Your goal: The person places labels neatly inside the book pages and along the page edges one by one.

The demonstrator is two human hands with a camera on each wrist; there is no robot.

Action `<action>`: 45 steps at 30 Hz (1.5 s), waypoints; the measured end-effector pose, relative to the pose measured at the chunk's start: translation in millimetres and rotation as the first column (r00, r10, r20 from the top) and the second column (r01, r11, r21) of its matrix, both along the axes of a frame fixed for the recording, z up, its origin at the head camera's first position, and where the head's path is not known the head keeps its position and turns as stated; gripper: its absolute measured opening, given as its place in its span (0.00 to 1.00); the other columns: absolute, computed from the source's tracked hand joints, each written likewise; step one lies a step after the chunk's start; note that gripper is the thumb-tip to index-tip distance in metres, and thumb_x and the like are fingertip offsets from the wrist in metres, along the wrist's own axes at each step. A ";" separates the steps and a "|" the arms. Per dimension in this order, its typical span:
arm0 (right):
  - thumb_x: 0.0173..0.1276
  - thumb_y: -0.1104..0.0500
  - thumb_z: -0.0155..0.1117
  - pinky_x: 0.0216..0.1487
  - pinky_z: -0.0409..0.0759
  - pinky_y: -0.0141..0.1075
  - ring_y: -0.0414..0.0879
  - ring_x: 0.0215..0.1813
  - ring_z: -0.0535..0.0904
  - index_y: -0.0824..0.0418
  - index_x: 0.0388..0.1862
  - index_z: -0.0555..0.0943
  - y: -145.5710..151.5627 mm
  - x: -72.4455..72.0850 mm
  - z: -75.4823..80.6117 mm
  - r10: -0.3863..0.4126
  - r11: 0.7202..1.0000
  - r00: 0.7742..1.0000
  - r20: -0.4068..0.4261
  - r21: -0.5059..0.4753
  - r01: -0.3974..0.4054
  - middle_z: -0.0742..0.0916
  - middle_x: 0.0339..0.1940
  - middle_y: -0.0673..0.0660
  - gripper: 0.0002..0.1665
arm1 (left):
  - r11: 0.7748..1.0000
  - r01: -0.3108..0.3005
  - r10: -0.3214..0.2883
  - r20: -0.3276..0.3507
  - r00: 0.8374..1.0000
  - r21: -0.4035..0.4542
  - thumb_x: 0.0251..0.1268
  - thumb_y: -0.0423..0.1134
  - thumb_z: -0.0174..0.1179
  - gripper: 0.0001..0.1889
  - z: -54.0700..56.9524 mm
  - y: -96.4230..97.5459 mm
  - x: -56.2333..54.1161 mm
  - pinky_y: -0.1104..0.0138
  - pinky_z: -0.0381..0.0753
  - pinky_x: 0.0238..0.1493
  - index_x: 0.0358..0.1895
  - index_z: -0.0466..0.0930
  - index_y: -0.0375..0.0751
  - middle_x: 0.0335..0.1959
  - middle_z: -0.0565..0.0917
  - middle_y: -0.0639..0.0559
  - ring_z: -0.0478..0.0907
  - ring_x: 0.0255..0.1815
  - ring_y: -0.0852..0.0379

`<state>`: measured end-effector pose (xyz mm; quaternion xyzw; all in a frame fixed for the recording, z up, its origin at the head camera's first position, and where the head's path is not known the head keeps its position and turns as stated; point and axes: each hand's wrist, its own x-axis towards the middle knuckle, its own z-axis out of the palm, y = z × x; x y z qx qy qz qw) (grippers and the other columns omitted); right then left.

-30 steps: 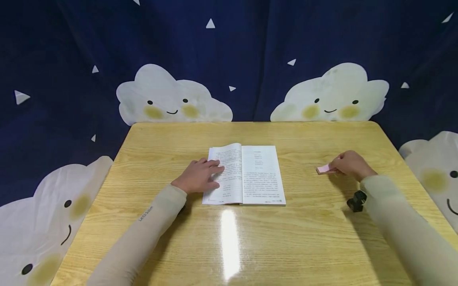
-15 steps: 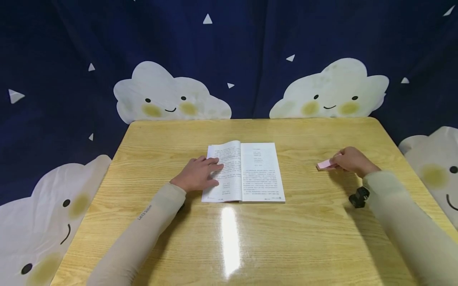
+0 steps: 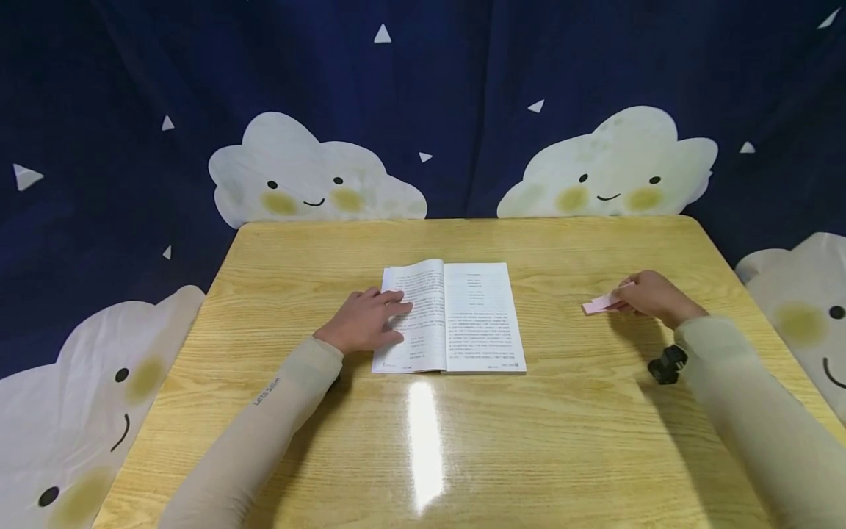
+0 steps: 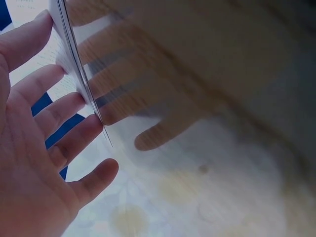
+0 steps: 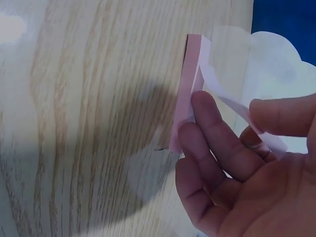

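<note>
An open book (image 3: 482, 323) with printed pages lies in the middle of the table. My left hand (image 3: 359, 322) rests on its left page with fingers spread; in the left wrist view the fingertips (image 4: 91, 123) are at the page edges. To the right, my right hand (image 3: 651, 296) holds a small pad of pink sticky notes (image 3: 598, 303) close over the table. The right wrist view has the top sheet (image 5: 224, 94) bent away from the pad (image 5: 186, 91), pinched under the thumb (image 5: 281, 116), while the other fingers lie against the pad.
The wooden table (image 3: 370, 448) has a bright glare strip in front of the book. A small black device (image 3: 667, 365) sits under the right wrist. Behind the table hangs a dark blue curtain (image 3: 463, 88) with smiling clouds.
The top pink sheet has lifted away from the pad in my right hand, which has shifted slightly. My left hand stays on the page. The whole head view has moved up a little.
</note>
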<state>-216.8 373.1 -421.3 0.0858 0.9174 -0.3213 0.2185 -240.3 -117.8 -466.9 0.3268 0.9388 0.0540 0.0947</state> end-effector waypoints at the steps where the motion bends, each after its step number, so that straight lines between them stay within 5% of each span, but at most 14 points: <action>1: 0.71 0.56 0.54 0.37 0.77 0.38 0.45 0.37 0.80 0.80 0.56 0.71 -0.3 -0.1 0.2 -0.001 1.000 1.000 -0.003 0.001 0.001 0.87 0.36 0.60 0.28 | 1.000 -0.002 0.002 0.001 1.000 0.000 0.66 0.56 0.60 0.30 0.1 -0.2 -0.1 0.43 0.69 0.65 0.71 0.71 0.58 0.75 0.69 0.52 0.67 0.71 0.43; 11: 0.70 0.54 0.56 0.36 0.75 0.36 0.46 0.37 0.76 0.77 0.53 0.74 0.6 3.4 -5.6 -0.058 0.998 0.997 -0.050 0.025 0.059 0.84 0.34 0.57 0.26 | 1.000 -0.001 0.001 0.012 1.000 -0.005 0.67 0.56 0.60 0.31 2.0 0.3 -0.3 0.42 0.67 0.67 0.72 0.70 0.58 0.76 0.68 0.52 0.66 0.73 0.42; 24: 0.76 0.54 0.53 0.40 0.83 0.37 0.39 0.36 0.79 0.77 0.55 0.73 -3.1 11.4 0.9 0.000 0.994 0.996 -0.084 -0.107 -0.009 0.85 0.35 0.53 0.25 | 1.000 -0.009 0.009 0.020 1.000 -0.030 0.67 0.57 0.60 0.31 6.2 0.7 3.2 0.41 0.65 0.69 0.72 0.69 0.58 0.76 0.67 0.52 0.64 0.74 0.41; 45: 0.75 0.52 0.54 0.37 0.81 0.35 0.39 0.32 0.76 0.73 0.53 0.74 -7.2 14.1 -1.2 -0.076 0.992 0.983 -0.165 -0.117 0.057 0.82 0.29 0.48 0.24 | 0.998 -0.004 0.005 0.015 1.000 -0.055 0.68 0.59 0.58 0.31 3.2 1.9 4.3 0.41 0.65 0.69 0.73 0.68 0.60 0.77 0.66 0.54 0.63 0.75 0.40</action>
